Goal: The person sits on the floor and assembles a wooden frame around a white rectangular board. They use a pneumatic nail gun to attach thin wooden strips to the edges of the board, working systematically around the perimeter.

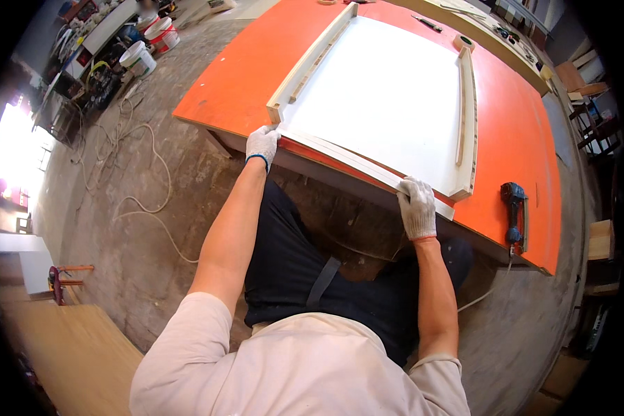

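On the orange-topped table [236, 76] lies a white panel [374, 90], with a pale wooden side rail [315, 59] along its left edge and another side rail [469, 139] along its right. A narrow white strip [347, 158] runs across the panel's near edge. My left hand [262, 144], in a white knit glove, is closed on the strip's left end by the left rail's corner. Gloved likewise, my right hand [417, 206] grips the strip toward its right end, just short of the right rail. The fingertips of both hands are partly hidden.
A blue-and-black power tool [512, 208] with a cord or hose lies at the table's right. A tape roll [464, 43] and a utility knife [428, 24] are at the far side. Buckets [139, 59] and a loose pale cable [161, 156] are on the floor, left.
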Tool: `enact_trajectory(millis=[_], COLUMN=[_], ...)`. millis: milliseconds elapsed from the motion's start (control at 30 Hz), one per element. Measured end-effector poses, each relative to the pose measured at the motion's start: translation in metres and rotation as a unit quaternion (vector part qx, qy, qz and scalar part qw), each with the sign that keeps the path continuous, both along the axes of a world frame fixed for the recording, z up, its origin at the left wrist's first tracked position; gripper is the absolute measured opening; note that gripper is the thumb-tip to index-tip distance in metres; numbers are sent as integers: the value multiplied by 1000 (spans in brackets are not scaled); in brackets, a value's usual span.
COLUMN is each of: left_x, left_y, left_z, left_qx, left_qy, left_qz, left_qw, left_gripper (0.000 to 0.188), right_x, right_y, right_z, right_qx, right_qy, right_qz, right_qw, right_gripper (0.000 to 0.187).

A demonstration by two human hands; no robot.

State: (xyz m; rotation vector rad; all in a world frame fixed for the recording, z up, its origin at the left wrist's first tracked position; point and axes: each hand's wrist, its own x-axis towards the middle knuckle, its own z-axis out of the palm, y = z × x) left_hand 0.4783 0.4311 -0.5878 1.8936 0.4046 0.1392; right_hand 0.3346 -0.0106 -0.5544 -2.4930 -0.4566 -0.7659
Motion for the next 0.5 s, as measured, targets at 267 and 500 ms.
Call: enact_trajectory(millis=[267,500], left_x=[-10,-8], left_y=[-9,-1], left_z=[20,6], left_qx=[-25,-18], left_qy=[10,-53], left_qz=[-10,-7], left_qw=[1000,998], left_gripper=[37,41], right_x=[7,14], right_y=[-2,1], right_z=[10,19], right_qx=[1,1], right_qy=[14,-3], right_qz=[-11,-11], right_qw=[1000,1000], right_gripper=[16,13])
